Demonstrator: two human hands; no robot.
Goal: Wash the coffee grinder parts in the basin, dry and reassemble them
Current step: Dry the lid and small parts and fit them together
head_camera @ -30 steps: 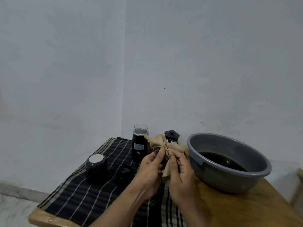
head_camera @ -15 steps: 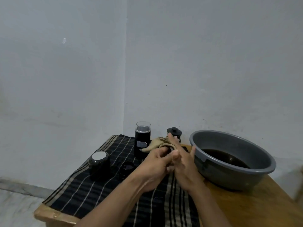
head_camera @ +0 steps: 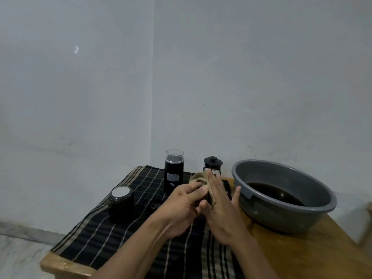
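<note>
My left hand (head_camera: pixel 181 206) and my right hand (head_camera: pixel 220 202) meet over the striped cloth, pressed around a beige drying cloth (head_camera: pixel 198 178). A small dark part seems wrapped inside it, mostly hidden. The tall black grinder body (head_camera: pixel 174 174) with a clear top stands just behind my left hand. A black knobbed lid part (head_camera: pixel 213 164) stands behind my right hand. A short dark jar with a white top (head_camera: pixel 120 202) and a small black ring part (head_camera: pixel 154 205) sit to the left. The grey basin (head_camera: pixel 281 216) holds dark water at the right.
A black striped cloth (head_camera: pixel 112 238) covers the left half of the wooden table (head_camera: pixel 302 256). Grey walls meet in a corner behind the table. The table's left front edge drops to a pale floor (head_camera: pixel 20 256).
My hands have lowered and closed together around the beige cloth, which was bunched up higher between my fingertips a second ago. The view has shifted slightly.
</note>
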